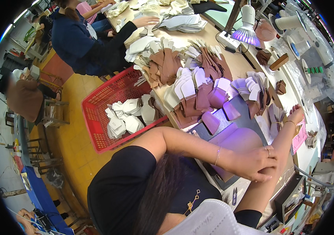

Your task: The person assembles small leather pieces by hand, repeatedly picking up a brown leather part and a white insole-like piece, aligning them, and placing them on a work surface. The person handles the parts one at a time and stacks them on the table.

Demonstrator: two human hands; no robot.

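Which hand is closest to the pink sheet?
The right hand, just beyond the pink sheet; the left hand is farther off, lying across the right forearm.

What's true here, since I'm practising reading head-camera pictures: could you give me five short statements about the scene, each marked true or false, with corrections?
1. The left hand rests on the right forearm. True.
2. The red basket holds only brown pieces. False: white pieces lie in it.
3. The small dark snips are in the right hand. False: they lie apart from both hands, nearer the lower edge of the picture.
4. A lamp gives off a purplish glow. True.
5. The sheet beside the right forearm is green. False: it is pink.
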